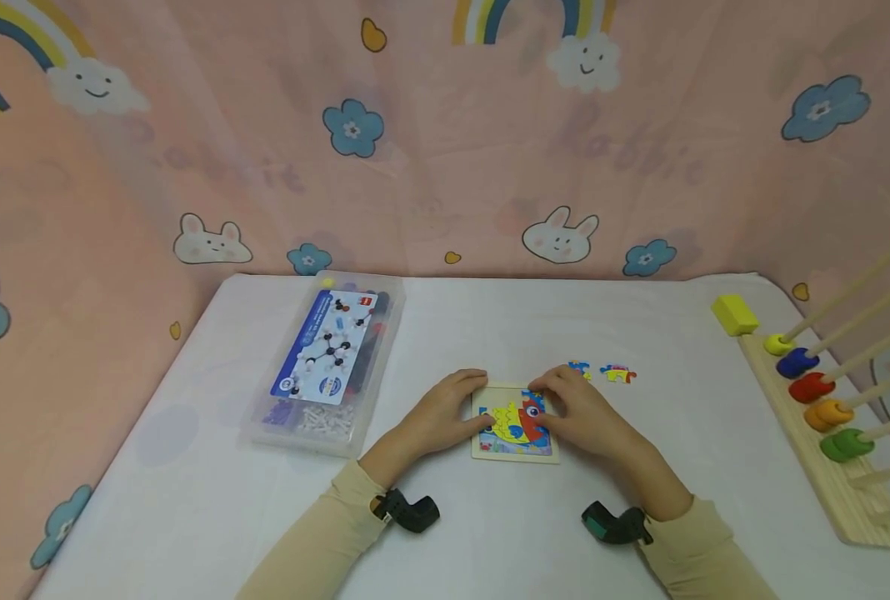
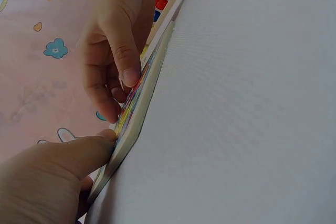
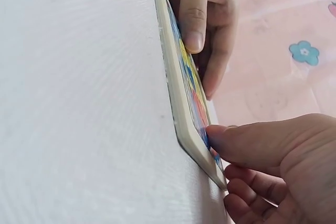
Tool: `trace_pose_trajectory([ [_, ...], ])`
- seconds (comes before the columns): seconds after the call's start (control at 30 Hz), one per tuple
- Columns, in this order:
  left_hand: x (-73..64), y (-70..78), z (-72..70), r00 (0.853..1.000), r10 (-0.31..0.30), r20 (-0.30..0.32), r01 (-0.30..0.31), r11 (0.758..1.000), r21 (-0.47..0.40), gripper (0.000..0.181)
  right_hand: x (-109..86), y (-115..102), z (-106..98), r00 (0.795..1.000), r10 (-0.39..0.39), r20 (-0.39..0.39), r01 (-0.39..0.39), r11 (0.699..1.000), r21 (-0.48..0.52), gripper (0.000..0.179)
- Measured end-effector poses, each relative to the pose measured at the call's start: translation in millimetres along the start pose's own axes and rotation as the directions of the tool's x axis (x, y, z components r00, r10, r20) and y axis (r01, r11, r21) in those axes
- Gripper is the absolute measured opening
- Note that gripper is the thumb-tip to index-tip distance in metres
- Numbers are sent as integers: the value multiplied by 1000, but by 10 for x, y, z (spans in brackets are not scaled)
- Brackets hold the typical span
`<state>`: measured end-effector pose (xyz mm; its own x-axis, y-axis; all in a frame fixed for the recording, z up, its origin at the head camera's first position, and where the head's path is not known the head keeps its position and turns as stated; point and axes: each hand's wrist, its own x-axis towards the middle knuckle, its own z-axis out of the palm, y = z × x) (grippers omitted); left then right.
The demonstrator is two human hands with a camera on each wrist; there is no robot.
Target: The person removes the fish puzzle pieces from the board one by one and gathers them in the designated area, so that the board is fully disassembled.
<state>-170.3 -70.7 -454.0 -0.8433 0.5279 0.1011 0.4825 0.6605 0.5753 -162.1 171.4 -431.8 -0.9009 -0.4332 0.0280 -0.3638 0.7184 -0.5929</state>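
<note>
A small wooden jigsaw puzzle (image 1: pixel 516 457) with a yellow, red and blue fish-like picture lies flat on the white table between both hands. My left hand (image 1: pixel 445 412) grips its left side, the thumb on the picture and the fingers at the edge. Along the right side, my right hand (image 1: pixel 586 414) holds the board with its thumb (image 3: pixel 244 142) on the face near the red part and its fingers curled at the edge. Two loose colourful puzzle pieces lie just behind the right hand: one piece (image 1: pixel 619 374) in full sight, the other (image 1: pixel 582 368) partly hidden by the fingers.
A clear plastic case (image 1: pixel 351 425) with a blue molecule-picture label stands left of the hands. On the right is a wooden peg rack (image 1: pixel 812 467) with coloured rings on slanting rods. A yellow block (image 1: pixel 735 315) sits at its far end. A printed pink cloth hangs behind the table.
</note>
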Motion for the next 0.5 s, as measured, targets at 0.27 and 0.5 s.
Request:
trace_pose_trajectory([
  [0.27, 4, 8, -3, 1000, -5, 1, 5, 1000, -9, 62, 4, 27, 13, 1000, -16, 8, 16, 1000, -18, 36],
  [0.5, 9, -12, 15, 1000, -3, 0, 3, 1000, -5, 61, 13, 39, 19, 999, -33, 16, 33, 999, -34, 36],
])
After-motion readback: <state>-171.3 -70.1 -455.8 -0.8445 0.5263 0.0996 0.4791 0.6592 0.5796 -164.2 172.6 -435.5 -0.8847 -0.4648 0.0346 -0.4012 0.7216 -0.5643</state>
